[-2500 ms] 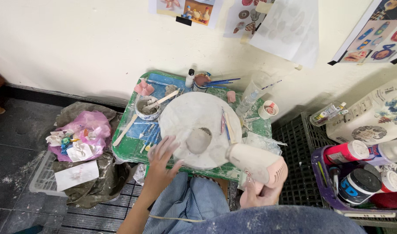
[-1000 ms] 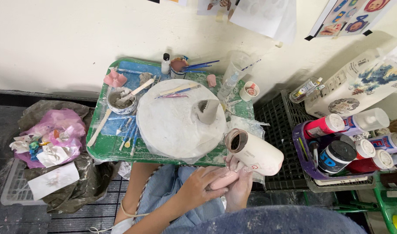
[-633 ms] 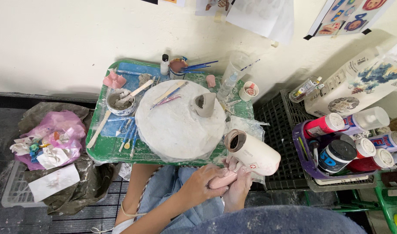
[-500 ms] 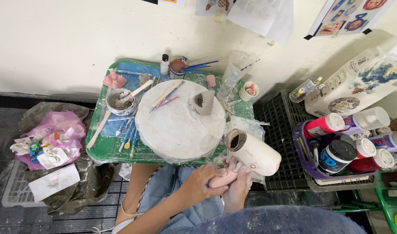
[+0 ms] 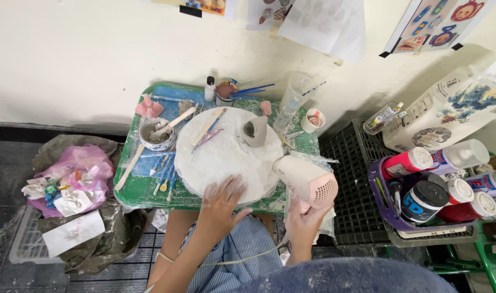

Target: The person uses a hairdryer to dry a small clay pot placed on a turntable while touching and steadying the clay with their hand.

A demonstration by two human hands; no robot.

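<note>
While the head camera looks straight down, the scene sorts out as follows.

Left hand (image 5: 222, 202): lies flat with fingers spread on the near edge of the round white board (image 5: 226, 154), palm down, gripping nothing.

Right hand (image 5: 304, 223): low and right of centre in the frame, closed around the handle of the pink-and-white hair dryer (image 5: 305, 182) (the handle itself is mostly hidden by the fingers).

Hair dryer: held just off the board's right edge, its nozzle end toward the board and its grille toward the lower right; a thin cord runs from it down across the lap.

Clay piece (image 5: 254, 131): a small grey hollow cone lying on its side on the board's upper right part, well apart from the left hand, near the dryer's nozzle end.

Round white board: sits in the middle of the green tabletop (image 5: 133, 191), with a few thin modelling tools (image 5: 209, 129) resting on its upper left.

Bowl (image 5: 156, 133): left of the board, grey with slip, a stick lying across it.

Purple basket (image 5: 391, 214): at the right of the frame, packed with paint bottles and jars.

Pink plastic bag (image 5: 72, 176): at the left, on the floor beside the tabletop, holding crumpled paper.
</note>
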